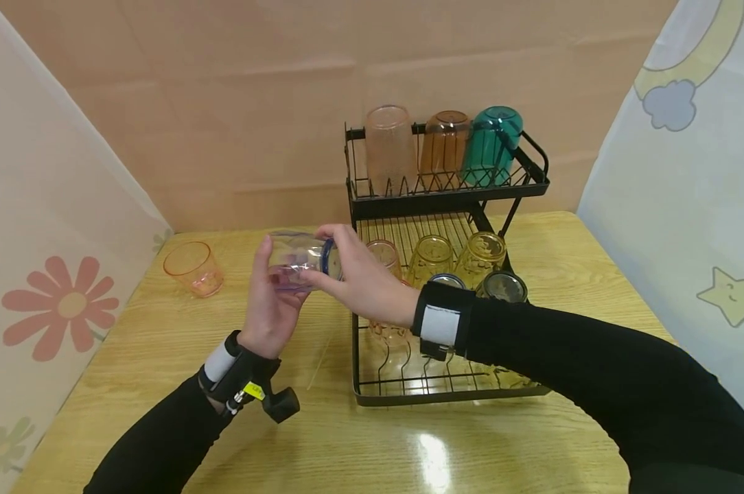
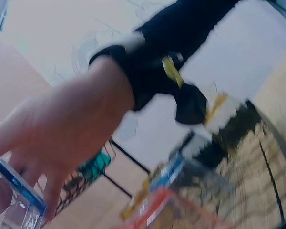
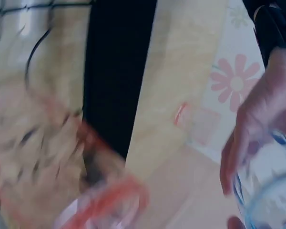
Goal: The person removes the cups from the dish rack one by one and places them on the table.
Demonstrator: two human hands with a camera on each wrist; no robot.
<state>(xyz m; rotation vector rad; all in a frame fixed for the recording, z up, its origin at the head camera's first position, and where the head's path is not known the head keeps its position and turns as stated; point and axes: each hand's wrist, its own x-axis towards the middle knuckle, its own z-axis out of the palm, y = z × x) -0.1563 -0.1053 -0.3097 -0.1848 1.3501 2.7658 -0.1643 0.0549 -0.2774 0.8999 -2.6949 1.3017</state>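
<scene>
A clear, blue-tinted glass cup (image 1: 294, 264) with a blue rim lies on its side in the air above the wooden table (image 1: 162, 384), just left of the rack. My left hand (image 1: 278, 276) cups it from below and behind, thumb up on its base end. My right hand (image 1: 324, 255) grips the rim end, fingers curled over the top and thumb underneath. The blurred left wrist view shows the right hand (image 2: 62, 138) on the cup's blue rim (image 2: 16, 198). In the right wrist view, the left hand (image 3: 262, 119) wraps the cup (image 3: 271, 191).
A black two-tier wire rack (image 1: 446, 394) stands right of the hands. Pink (image 1: 389, 147), amber (image 1: 445, 147) and teal (image 1: 491, 144) cups sit upside down on top; several yellow and orange cups fill the lower tier. An orange cup (image 1: 194, 267) stands upright at the table's far left. Curtains close both sides.
</scene>
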